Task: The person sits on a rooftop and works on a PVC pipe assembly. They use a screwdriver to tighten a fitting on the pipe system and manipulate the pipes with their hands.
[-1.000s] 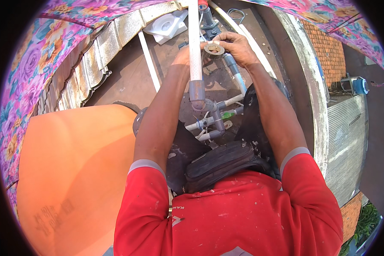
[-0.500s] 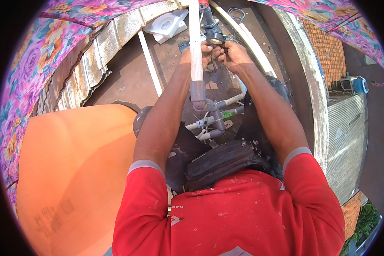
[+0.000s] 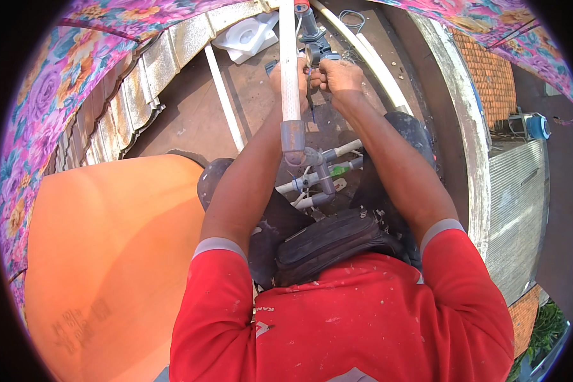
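Both my hands are close together in front of a dark grey pump-like fitting (image 3: 316,46) with a small round part on its near side. My left hand (image 3: 297,81) is closed, its fingers curled and partly hidden behind an upright white pipe (image 3: 289,76). My right hand (image 3: 343,76) is closed in a pinch beside it, fingertips almost meeting the left ones. A thin dark cable (image 3: 312,105) hangs down between them. What the fingertips grip is too small to make out. Nearer to me, the white pipe ends in a grey elbow (image 3: 293,153).
Joined pipes with a green-handled valve (image 3: 340,170) lie between my knees. A black waist bag (image 3: 328,239) sits at my lap. To the left bulges an orange tank (image 3: 114,254). White foam packing (image 3: 246,37), long white pipes (image 3: 221,95) and a floral canopy (image 3: 51,121) surround the spot.
My right hand has turned and curled more tightly, back of the hand up. The round part on the fitting has swung to the left, and the hanging cable has shifted left.
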{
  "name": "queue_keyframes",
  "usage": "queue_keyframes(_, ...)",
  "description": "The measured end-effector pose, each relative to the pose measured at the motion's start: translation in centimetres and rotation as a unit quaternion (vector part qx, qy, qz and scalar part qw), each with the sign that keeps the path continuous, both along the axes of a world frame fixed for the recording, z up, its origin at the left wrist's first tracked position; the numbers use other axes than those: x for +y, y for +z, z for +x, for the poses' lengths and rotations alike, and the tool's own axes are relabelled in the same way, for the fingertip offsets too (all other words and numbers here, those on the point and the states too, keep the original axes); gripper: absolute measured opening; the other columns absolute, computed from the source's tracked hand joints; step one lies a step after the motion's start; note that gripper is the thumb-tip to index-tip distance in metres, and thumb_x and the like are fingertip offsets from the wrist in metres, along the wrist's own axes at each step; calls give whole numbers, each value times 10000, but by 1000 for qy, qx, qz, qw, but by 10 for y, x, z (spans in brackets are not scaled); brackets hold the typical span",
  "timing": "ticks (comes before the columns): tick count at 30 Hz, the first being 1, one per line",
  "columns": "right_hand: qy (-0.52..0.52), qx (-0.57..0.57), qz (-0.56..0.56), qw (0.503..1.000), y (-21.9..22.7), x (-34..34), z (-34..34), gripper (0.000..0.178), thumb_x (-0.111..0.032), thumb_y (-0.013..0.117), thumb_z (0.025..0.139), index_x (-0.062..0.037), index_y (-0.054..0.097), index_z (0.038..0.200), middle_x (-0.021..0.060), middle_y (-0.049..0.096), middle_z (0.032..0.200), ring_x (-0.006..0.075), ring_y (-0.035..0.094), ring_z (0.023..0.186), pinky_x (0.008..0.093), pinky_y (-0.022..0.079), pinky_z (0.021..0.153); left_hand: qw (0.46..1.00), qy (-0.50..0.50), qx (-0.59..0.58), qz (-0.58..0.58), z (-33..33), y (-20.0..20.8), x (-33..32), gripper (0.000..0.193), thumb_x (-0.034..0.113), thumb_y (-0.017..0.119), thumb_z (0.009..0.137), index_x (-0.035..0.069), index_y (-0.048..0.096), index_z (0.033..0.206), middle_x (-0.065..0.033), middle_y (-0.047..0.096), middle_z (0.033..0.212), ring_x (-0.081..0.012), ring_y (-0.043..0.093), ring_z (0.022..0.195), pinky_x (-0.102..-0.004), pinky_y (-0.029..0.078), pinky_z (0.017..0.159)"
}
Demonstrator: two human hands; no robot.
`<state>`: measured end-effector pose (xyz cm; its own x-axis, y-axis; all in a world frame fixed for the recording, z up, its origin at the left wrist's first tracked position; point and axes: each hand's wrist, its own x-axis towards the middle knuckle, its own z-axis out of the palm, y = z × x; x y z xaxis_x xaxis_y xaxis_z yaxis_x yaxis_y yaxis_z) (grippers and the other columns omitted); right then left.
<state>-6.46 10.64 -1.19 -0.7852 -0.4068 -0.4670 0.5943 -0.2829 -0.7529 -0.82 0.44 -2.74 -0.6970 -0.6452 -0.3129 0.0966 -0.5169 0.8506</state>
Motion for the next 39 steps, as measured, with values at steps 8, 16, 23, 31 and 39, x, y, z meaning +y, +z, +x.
queue_keyframes(8, -16, 138, 143, 980, -6, 6, -11, 127, -103, 764, 765, 17, 730, 740, 98, 707, 692, 172, 634, 543, 312, 495, 514, 959, -10, 72, -272, 8, 5, 16, 169, -11, 729, 882, -25, 639, 1025, -57, 670, 802, -123, 665, 672, -255, 541, 607)
queue_keyframes(16, 42, 288, 289, 912, -5, 14, -26, 230, -227, 788, 789, 2, 784, 815, 167, 764, 776, 246, 733, 709, 376, 570, 694, 872, -98, -48, -477, 11, 16, 6, 136, 50, 737, 875, -14, 751, 996, -44, 703, 766, -99, 643, 668, -273, 512, 612)
queue_keyframes(23, 125, 359, 150, 912, -4, 32, -28, 286, -240, 779, 882, -6, 799, 1045, 120, 786, 937, 176, 718, 853, 353, 563, 802, 826, -99, -104, -545, 9, 19, -2, 218, 169, 721, 953, -36, 704, 1027, -72, 683, 803, -126, 609, 690, -307, 483, 618)
queue_keyframes(31, 279, 326, 79, 900, 3, 36, -38, 311, -190, 751, 944, 14, 771, 1179, 80, 775, 1062, 146, 705, 957, 327, 556, 839, 930, -184, -123, -293, 9, -17, -39, 258, 156, 699, 995, -65, 643, 1117, -100, 709, 882, -173, 693, 758, -322, 568, 668)
queue_keyframes(39, 266, 295, 20, 918, 7, 42, -45, 266, -73, 761, 936, -56, 784, 1200, 69, 776, 1035, 135, 719, 907, 285, 602, 774, 979, -194, -47, 33, 9, 4, -43, 236, 46, 820, 887, -38, 708, 1076, -131, 735, 925, -211, 717, 701, -325, 615, 590)
